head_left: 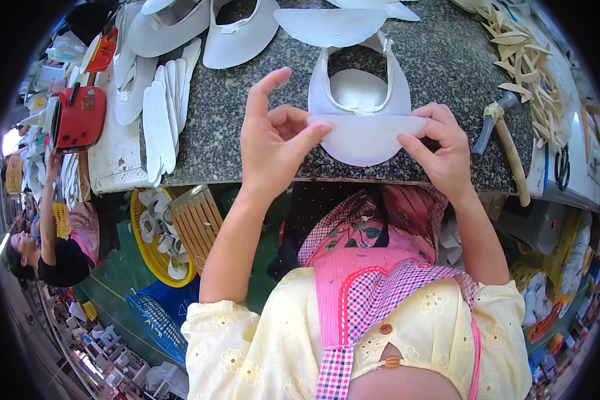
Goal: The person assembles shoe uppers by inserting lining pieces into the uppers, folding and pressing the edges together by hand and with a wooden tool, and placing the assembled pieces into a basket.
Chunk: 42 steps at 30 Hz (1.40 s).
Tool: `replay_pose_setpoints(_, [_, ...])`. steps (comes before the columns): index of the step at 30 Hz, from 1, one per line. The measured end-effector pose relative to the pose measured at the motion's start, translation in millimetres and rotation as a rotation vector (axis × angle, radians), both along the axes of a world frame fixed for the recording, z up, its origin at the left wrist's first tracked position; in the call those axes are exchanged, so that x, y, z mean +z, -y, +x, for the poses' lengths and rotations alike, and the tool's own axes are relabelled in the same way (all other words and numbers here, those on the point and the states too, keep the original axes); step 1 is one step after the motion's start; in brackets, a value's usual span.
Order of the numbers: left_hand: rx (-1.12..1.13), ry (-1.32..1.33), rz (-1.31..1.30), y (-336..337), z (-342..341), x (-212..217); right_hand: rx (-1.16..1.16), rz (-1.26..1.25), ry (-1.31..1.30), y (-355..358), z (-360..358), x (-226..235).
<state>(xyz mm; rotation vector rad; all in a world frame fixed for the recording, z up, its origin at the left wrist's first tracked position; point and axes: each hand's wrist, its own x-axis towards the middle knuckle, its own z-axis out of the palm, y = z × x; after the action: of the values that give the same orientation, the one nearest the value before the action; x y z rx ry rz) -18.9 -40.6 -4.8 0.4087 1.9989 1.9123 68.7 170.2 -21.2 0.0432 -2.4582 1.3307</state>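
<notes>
A white half-moon sheet (373, 141) is pinched at its two upper corners between my hands. My left hand (273, 130) grips its left corner between thumb and a bent finger, with the index finger raised. At the right corner, my right hand (441, 143) holds it with thumb and fingers. Behind and partly under the sheet lies a white shoe upper (399, 90) with an oval opening, on the speckled stone worktop (267, 87). The sheet covers the upper's near part. Another white curved piece (330, 25) lies just beyond it.
More white uppers (237, 48) and a stack of white strips (167, 110) lie to the left. A hammer (510, 150) and beige curved pieces (523, 60) are at right. A red device (80, 119) stands far left, near another person (63, 257). A yellow basket (140, 230) sits below.
</notes>
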Motion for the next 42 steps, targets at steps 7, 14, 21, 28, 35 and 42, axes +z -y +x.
replay_pose_setpoints(7, [0.016,0.003,-0.002,-2,-5,-11,0.006,0.145,-0.004,1,2,-6])
replay_pose_setpoints(14, [0.018,0.002,-0.022,0,1,-16,0.012,0.140,0.010,1,5,-8])
replay_pose_setpoints(21, [0.040,-0.017,-0.063,-7,-3,-21,-0.014,0.157,0.024,0,1,-10])
replay_pose_setpoints(28, [0.067,-0.490,-0.561,-7,-17,-12,-0.005,0.515,0.119,1,-22,9])
replay_pose_setpoints(35, [0.114,-0.738,-0.649,-9,-19,-19,0.034,0.747,0.348,-49,-41,-9])
replay_pose_setpoints(42, [0.114,-0.895,-0.069,-13,43,-7,0.099,-0.224,-0.191,33,-23,25])
